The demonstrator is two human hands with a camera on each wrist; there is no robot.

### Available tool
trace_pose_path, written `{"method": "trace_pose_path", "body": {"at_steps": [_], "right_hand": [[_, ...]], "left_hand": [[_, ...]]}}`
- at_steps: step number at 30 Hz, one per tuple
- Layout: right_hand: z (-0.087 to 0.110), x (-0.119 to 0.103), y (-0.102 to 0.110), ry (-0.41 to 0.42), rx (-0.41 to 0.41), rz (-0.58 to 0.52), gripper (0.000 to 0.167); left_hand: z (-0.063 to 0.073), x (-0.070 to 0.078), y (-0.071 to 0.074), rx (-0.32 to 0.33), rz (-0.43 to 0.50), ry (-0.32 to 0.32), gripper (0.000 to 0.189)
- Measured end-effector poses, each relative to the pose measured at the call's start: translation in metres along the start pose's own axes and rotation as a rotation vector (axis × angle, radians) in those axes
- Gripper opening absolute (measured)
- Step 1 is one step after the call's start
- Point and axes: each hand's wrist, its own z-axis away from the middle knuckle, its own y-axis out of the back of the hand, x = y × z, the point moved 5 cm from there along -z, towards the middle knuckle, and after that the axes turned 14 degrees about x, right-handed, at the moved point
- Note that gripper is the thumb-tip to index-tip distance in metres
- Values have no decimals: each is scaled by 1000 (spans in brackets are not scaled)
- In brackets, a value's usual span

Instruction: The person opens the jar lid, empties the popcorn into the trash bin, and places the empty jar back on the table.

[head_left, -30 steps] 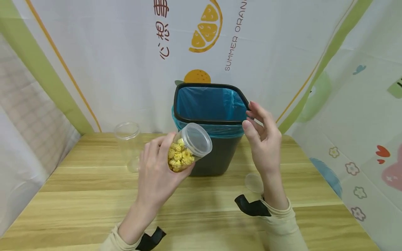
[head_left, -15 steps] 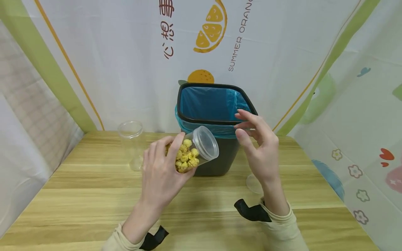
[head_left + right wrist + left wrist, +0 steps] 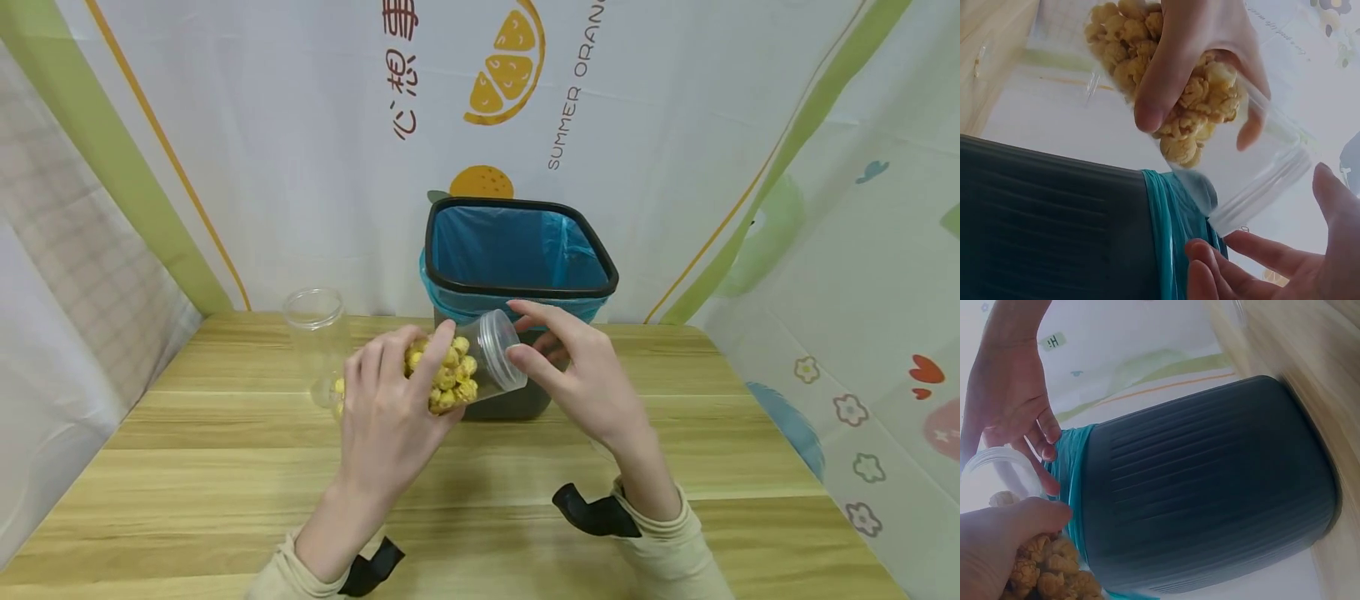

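My left hand (image 3: 390, 417) grips a clear plastic jar (image 3: 480, 358) partly filled with yellow popcorn (image 3: 453, 379). Held above the table, the jar lies tipped almost sideways, with its ridged, clear lid end (image 3: 502, 350) facing right. The popcorn has gathered toward the middle and base, as the right wrist view also shows. My right hand (image 3: 588, 379) is right at the lid end, its thumb and fingers spread apart on either side without closing round it. Behind both hands stands a dark grey waste bin (image 3: 502, 408) lined with a blue bag (image 3: 487, 250).
A second clear jar (image 3: 313, 333), uncapped, stands at the back left of the wooden table (image 3: 187, 467). White printed curtains (image 3: 315, 125) enclose the back and sides. The bin's black rim (image 3: 517, 290) rises just beyond the held jar.
My left hand has tipped the jar further sideways and rightward, and the popcorn has shifted. My right hand has come left and down from beside the bin's rim to the jar's lid end.
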Motion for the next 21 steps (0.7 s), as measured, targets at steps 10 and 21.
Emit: {"method": "trace_pose_path", "body": {"at_steps": [10, 21], "right_hand": [[2, -3, -6, -47, -47, 11, 56], [1, 0, -9, -54, -53, -60, 49]], "left_hand": [[0, 3, 0, -6, -78, -84, 94], [2, 2, -3, -44, -54, -64, 97]]}}
